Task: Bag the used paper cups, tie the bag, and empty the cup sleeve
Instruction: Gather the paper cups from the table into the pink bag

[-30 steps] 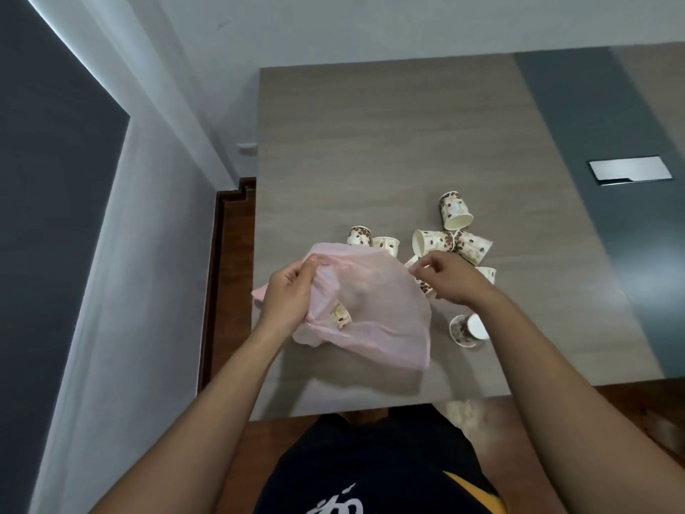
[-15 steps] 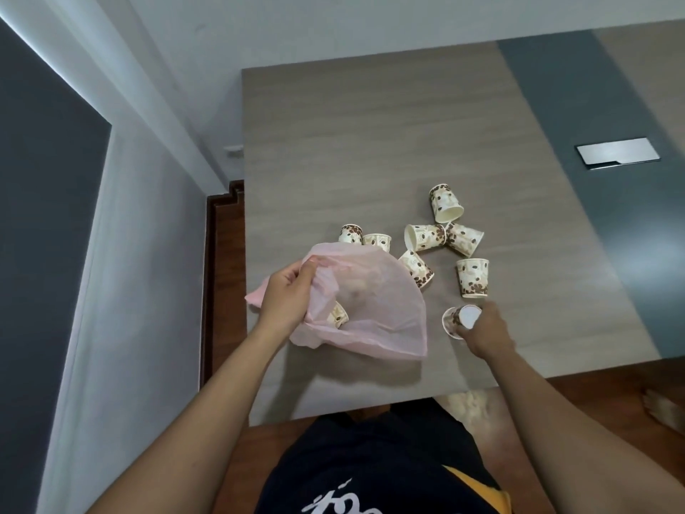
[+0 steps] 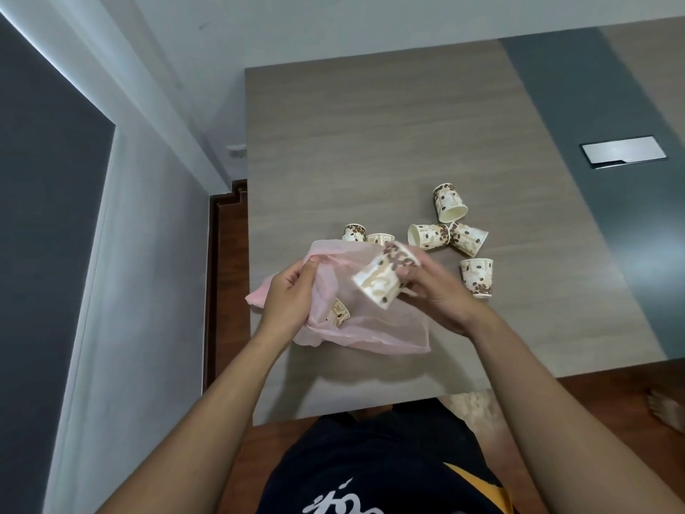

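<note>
A thin pink plastic bag (image 3: 385,328) lies on the wooden table (image 3: 363,142) near its front left corner. My left hand (image 3: 293,298) grips the bag's rim and holds the mouth up. My right hand (image 3: 433,291) holds a paper cup with a coffee-bean print (image 3: 381,281), tilted over the bag's mouth. One cup (image 3: 339,313) shows through the bag. Several more cups lie loose on the table: two behind the bag (image 3: 356,232), three tipped over (image 3: 430,236) to the right, and one standing (image 3: 478,277) beside my right hand.
A metal cable hatch (image 3: 622,152) sits in the table's dark strip at the right. The table's left edge runs along a wall with a gap of wooden floor (image 3: 228,261). My torso is at the table's front edge.
My right hand went down to a cup lying at the front right, took hold of it, and has carried it left over the bag's mouth. The left hand kept its grip on the bag.
</note>
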`<state>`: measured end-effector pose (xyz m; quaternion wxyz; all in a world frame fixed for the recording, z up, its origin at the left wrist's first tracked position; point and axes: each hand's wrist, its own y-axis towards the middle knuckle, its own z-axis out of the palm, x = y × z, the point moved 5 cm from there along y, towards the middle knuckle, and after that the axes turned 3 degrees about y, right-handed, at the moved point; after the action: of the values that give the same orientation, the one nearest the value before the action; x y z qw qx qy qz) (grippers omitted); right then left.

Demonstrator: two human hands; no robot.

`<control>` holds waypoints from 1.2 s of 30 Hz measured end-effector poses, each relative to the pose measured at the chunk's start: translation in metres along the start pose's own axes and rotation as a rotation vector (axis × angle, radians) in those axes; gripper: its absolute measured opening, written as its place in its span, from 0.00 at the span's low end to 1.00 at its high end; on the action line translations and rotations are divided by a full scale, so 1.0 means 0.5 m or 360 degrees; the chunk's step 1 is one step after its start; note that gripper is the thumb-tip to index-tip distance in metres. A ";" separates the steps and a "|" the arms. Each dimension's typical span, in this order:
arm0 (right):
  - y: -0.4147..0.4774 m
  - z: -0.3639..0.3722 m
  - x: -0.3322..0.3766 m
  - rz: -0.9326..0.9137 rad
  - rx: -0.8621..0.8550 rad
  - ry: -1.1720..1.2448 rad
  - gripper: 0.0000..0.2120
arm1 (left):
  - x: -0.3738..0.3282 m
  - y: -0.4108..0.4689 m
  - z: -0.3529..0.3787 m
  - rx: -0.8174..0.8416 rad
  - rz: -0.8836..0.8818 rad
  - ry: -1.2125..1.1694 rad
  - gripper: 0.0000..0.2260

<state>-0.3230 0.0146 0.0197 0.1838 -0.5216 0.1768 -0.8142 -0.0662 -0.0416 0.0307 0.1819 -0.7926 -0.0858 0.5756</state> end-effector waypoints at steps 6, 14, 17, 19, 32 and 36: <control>0.080 0.066 -0.138 0.0272 -0.0238 -0.0729 0.20 | -0.027 -0.016 0.007 0.0025 0.0081 -0.0086 0.20; 0.132 0.038 -0.261 0.0654 -0.0464 -0.1129 0.31 | -0.020 -0.036 -0.018 0.0044 -0.0009 -0.0100 0.20; 0.136 0.045 -0.280 0.0712 -0.0474 -0.1193 0.35 | -0.019 -0.040 -0.026 0.0016 -0.0036 -0.0064 0.18; 0.149 0.027 -0.309 0.0794 -0.0511 -0.1292 0.42 | -0.021 -0.042 -0.027 0.0049 -0.0038 -0.0050 0.16; 0.102 0.036 -0.053 0.0991 0.0116 -0.1411 0.40 | 0.009 0.010 -0.040 -0.0347 0.0078 0.0384 0.12; 0.120 -0.024 0.043 0.0767 -0.0097 -0.1195 0.19 | 0.004 0.013 -0.049 -0.0287 0.0302 0.1003 0.33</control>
<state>-0.3354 -0.0467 0.0032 0.4041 -0.7302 0.2383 -0.4966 -0.0428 -0.0514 0.0329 0.0743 -0.9488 -0.0017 0.3069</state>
